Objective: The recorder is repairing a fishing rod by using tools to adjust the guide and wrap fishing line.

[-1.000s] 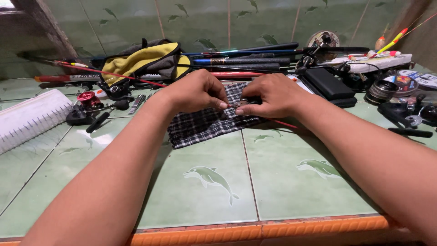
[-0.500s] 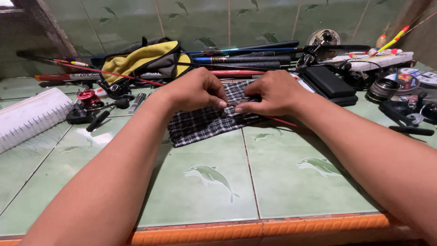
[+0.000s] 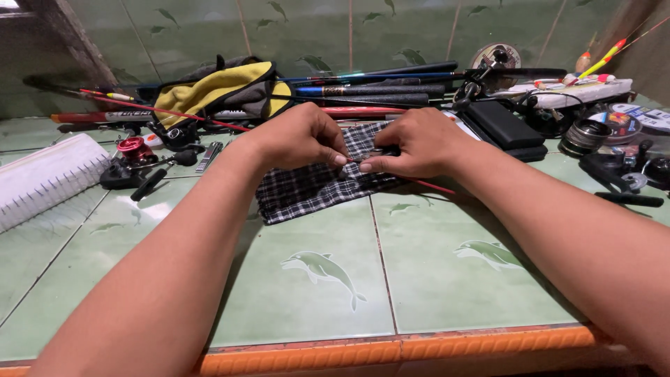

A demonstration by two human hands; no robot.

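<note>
Head view: both hands met over a checked cloth (image 3: 314,188) on the green tiled counter (image 3: 447,279).
Left hand (image 3: 296,139): curled narrow, fingertips pinching a small dark item (image 3: 373,152) at the cloth's upper edge.
Right hand (image 3: 419,143): likewise closed on that same item (too small to identify).
Risk of slipping: the tiny piece could have dropped into the cloth's folds, because only fingertips held it.
Risk of snagging: a thin red rod (image 3: 426,185) ran under the right wrist and might have been knocked.
Cloth's look: dark plaid, rumpled, lying flat between the forearms, near the reel (image 3: 132,150).
</note>
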